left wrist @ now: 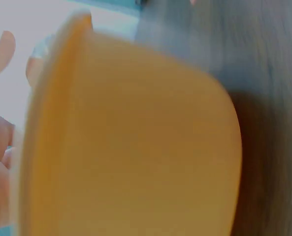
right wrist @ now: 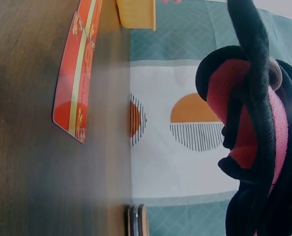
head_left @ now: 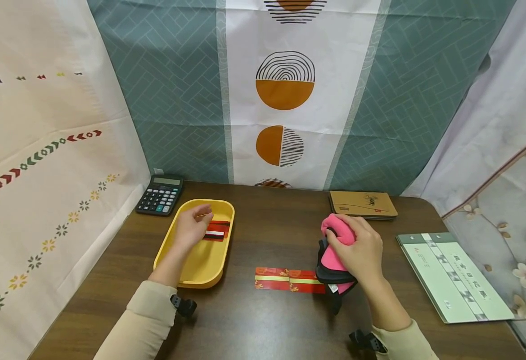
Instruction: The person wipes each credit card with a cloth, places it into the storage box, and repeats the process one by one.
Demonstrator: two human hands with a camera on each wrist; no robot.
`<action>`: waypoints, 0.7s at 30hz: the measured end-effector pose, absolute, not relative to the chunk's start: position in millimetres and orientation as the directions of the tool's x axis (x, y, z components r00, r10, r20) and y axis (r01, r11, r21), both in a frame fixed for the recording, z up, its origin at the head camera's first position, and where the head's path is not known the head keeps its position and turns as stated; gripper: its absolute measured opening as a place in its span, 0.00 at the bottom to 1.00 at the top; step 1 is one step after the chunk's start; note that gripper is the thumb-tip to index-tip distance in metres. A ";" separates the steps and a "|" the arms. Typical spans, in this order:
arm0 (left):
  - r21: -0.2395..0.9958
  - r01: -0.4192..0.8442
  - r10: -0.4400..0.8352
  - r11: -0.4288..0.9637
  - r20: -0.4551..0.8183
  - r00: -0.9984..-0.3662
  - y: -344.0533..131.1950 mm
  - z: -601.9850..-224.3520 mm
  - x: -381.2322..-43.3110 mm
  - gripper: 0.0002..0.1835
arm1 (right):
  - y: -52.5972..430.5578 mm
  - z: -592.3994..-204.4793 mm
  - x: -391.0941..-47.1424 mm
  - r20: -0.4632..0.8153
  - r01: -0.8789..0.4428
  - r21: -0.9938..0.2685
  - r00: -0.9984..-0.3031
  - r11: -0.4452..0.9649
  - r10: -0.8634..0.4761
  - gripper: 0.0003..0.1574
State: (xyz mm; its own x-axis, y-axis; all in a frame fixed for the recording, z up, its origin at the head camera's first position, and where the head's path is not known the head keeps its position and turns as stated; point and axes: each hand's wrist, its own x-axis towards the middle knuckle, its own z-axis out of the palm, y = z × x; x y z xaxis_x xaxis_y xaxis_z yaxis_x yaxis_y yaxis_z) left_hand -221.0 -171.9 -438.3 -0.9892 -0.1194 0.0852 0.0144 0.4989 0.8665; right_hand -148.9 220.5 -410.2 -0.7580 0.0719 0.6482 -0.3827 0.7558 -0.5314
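My right hand (head_left: 361,245) grips a folded pink and black cloth item (head_left: 337,238) above the table. In the right wrist view the soft bundle (right wrist: 256,128) shows black edging and a dark strap, and its exact kind is unclear. Below and left of it, two red cards with a gold stripe (head_left: 272,278) lie end to end on the table. Over the yellow tray (head_left: 199,286) hangs my left hand (head_left: 191,226), fingers loosely bent with nothing visible between them. Inside the tray are red cards with black and white bands (head_left: 216,231), partly behind that hand.
A black calculator (head_left: 159,195) lies behind the tray at the left. At the back right sit brown notebooks (head_left: 363,205). A pale green account book (head_left: 456,277) lies at the right edge. Patterned curtains (head_left: 285,100) hang around the table.
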 end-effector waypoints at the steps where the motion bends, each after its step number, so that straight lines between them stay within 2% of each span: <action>1: 0.871 0.029 -0.117 0.490 0.099 -0.988 -166.4 -434.2 -218.8 0.20 | 221.0 -410.1 -148.8 0.649 -0.383 -0.531 -0.757 0.756 0.073 0.29; 6: 0.919 0.109 -0.061 0.380 0.143 -0.988 -138.9 -417.6 -206.2 0.20 | 223.7 -410.2 -147.7 0.648 -0.378 -0.534 -0.758 0.756 0.079 0.29; 10: 0.947 0.123 0.027 0.296 0.121 -0.992 -118.1 -413.7 -194.6 0.21 | 224.9 -410.0 -146.2 0.643 -0.377 -0.541 -0.762 0.752 0.080 0.29; 13: 0.961 0.106 0.101 0.256 0.083 -0.991 -103.6 -414.4 -185.7 0.22 | 225.6 -409.7 -145.1 0.638 -0.375 -0.548 -0.765 0.748 0.083 0.29; 21: 0.966 0.173 0.195 0.194 0.135 -0.971 -82.1 -426.0 -173.1 0.21 | 227.4 -410.2 -142.8 0.630 -0.366 -0.560 -0.770 0.743 0.095 0.29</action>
State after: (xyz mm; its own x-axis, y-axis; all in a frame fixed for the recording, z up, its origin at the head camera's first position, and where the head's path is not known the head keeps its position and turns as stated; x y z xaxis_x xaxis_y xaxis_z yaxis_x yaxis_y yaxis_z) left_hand -173.1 -82.1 -426.0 -0.9715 0.1948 0.1352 0.1733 0.1941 0.9656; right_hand -142.8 227.4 -410.2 -0.7705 0.0952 0.6303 -0.3662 0.7432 -0.5599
